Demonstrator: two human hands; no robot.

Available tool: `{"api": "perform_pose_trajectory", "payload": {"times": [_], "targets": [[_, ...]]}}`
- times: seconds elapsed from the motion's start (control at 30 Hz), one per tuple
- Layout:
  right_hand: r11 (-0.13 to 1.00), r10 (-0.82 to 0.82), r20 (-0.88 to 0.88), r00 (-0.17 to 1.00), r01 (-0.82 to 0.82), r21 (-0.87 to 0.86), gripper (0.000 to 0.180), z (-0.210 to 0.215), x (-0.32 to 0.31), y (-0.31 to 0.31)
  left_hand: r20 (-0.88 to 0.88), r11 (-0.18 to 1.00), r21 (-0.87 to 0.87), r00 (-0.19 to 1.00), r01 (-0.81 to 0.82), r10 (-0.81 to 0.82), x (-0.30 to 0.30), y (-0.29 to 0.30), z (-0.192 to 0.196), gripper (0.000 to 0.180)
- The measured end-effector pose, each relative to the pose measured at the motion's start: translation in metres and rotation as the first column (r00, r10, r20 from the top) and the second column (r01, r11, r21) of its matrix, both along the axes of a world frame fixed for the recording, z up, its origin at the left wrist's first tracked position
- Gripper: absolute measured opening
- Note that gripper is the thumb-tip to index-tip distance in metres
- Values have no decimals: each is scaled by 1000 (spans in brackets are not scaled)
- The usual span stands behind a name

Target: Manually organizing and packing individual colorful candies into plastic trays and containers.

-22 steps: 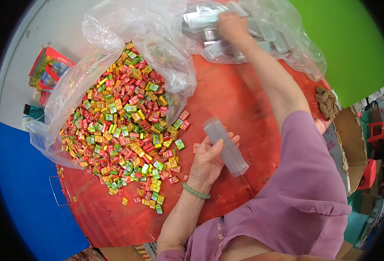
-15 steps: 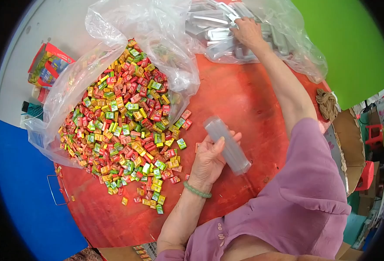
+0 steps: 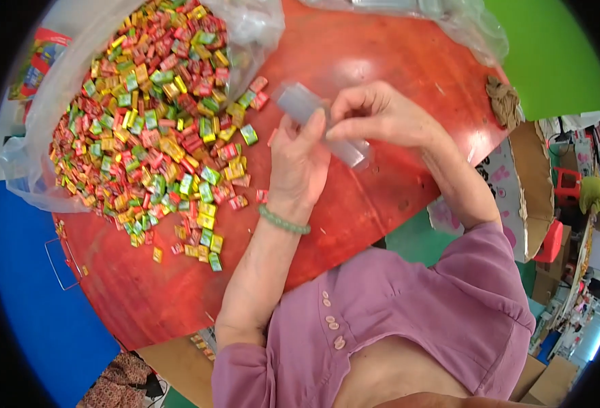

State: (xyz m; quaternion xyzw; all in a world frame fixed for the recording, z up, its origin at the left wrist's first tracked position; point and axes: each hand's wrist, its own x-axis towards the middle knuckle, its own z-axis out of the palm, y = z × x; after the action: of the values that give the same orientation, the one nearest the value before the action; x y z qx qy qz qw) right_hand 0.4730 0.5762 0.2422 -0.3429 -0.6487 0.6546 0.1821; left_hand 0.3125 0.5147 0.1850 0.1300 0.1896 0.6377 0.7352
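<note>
My left hand [image 3: 300, 163], a green bead bracelet [image 3: 284, 221] at its wrist, is closed round a long clear plastic box [image 3: 298, 102], held tilted above the red table. My right hand [image 3: 388, 119] has come to the same box, its thumb and curled fingers pinching along the side; the exact grip is partly hidden. To the left lies a big heap of small wrapped sweets [image 3: 171, 143] in red, yellow and green, spilling from a clear plastic bag [image 3: 31, 163]. A few of these sweets lie close to my left wrist.
The red table [image 3: 354, 224] has a curved edge. At its far side lies another clear bag [image 3: 473, 27] with plastic boxes, mostly cut off. A brown cloth [image 3: 504, 102] sits at the right edge, beside an open cardboard box [image 3: 538, 183]. A red packet [image 3: 38, 64] stands at the far left.
My right hand has left the bag of clear boxes at the far side and come to the box in my left hand. The view has shifted, so the table appears higher.
</note>
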Motion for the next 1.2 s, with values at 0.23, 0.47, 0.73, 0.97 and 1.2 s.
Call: {"api": "perform_pose_trajectory", "payload": {"times": [0.23, 0.47, 0.73, 0.97, 1.2], "targets": [[993, -75, -68, 995, 68, -96, 13, -13, 18, -10, -91, 998, -10, 994, 61, -61, 7, -6, 1, 33], [994, -99, 31, 995, 101, -48, 14, -16, 13, -23, -135, 999, -30, 990, 46, -49, 9, -8, -2, 33], [980, -150, -95, 984, 135, -148, 9, -21, 21, -15, -117, 998, -10, 991, 63, -64, 9, -4, -2, 32], [970, -181, -82, 980, 164, -180, 9, -20, 27, -21, -137, 994, 7, 985, 108, -106, 8, -7, -4, 31], [835, -322, 110, 940, 227, 502, 15, 4, 36, 7, -114, 995, -94, 992, 35, -46, 2, -8, 1, 31]]}}
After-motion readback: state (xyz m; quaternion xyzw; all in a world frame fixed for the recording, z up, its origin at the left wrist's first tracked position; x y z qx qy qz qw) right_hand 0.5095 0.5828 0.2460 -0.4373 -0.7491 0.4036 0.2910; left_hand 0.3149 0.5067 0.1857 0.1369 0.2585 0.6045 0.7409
